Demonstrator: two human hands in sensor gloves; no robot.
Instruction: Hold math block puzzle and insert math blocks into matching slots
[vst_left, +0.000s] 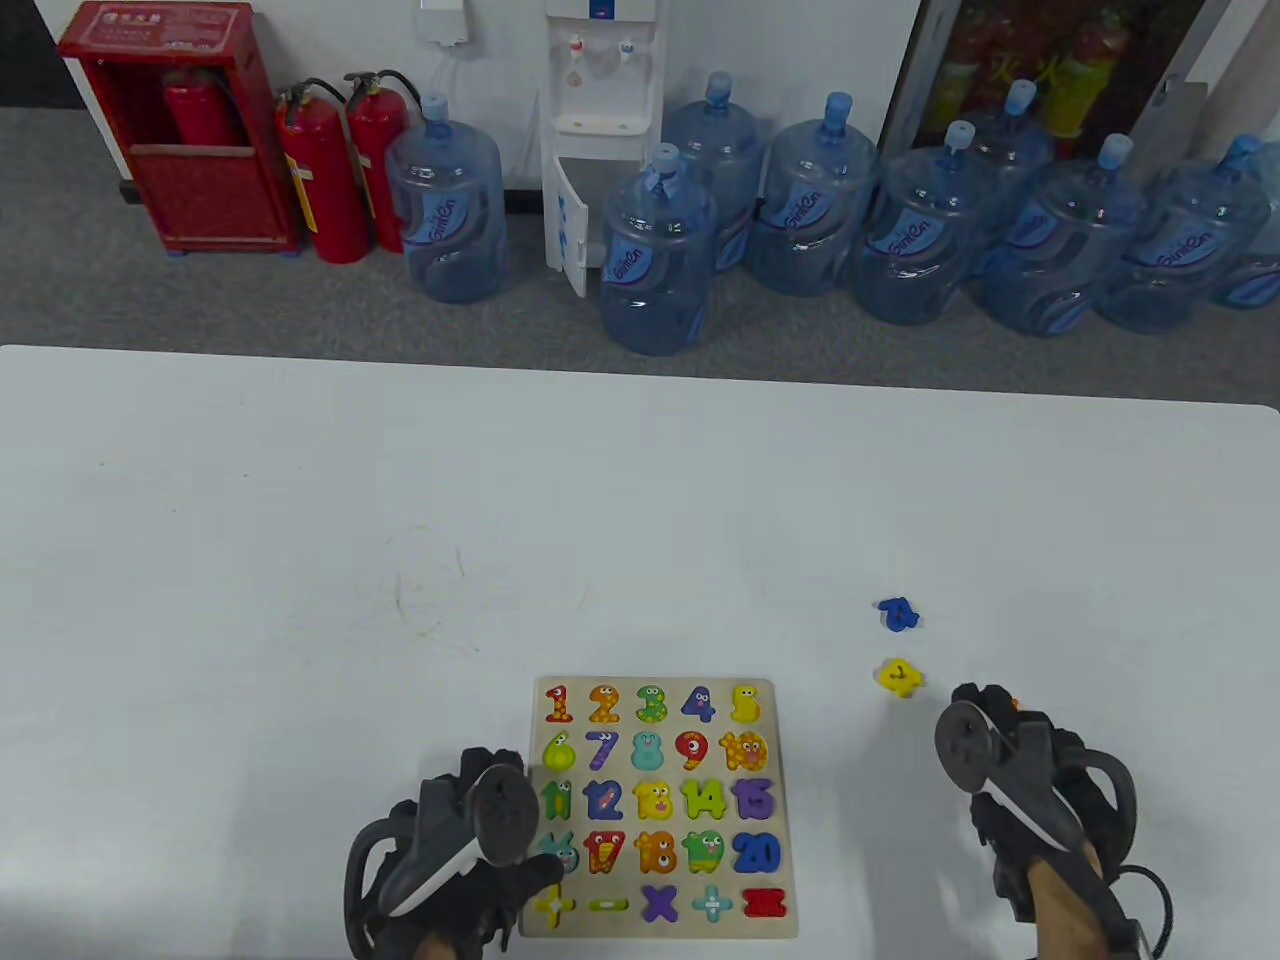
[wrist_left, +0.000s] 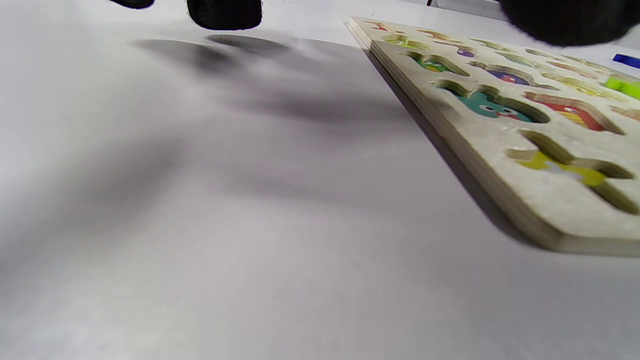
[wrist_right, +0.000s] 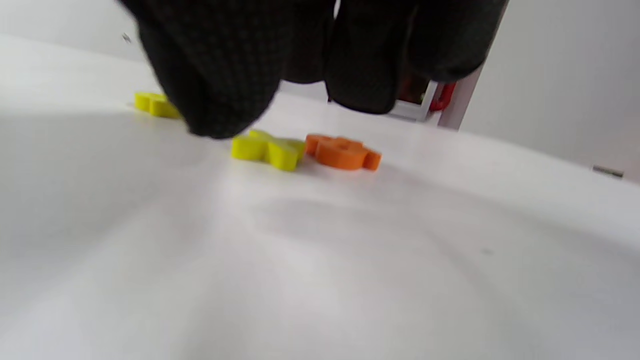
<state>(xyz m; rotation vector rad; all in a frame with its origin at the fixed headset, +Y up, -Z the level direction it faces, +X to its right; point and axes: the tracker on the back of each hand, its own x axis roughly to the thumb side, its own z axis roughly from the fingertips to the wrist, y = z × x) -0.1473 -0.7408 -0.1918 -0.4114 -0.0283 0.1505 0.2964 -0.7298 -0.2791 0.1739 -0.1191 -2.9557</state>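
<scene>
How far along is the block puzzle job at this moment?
Early. Done: the left hand rests on the near-left corner of the wooden number puzzle board. The slots shown in the left wrist view are empty. In hand: nothing visible; the right hand hovers over a yellow block beside an orange block. Left: those, a second yellow block and a blue block, all loose.

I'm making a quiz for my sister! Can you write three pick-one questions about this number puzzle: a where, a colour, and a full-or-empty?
1. From the puzzle board, the blue block lies: A left, B right, C on top.
2. Beside the near yellow block lies one that is: A orange, B green, C purple.
3. The plus slot is: A filled, B empty, C covered.
B, it lies past the board's right edge; A, the orange block is beside it; B, it is hollow.
</scene>
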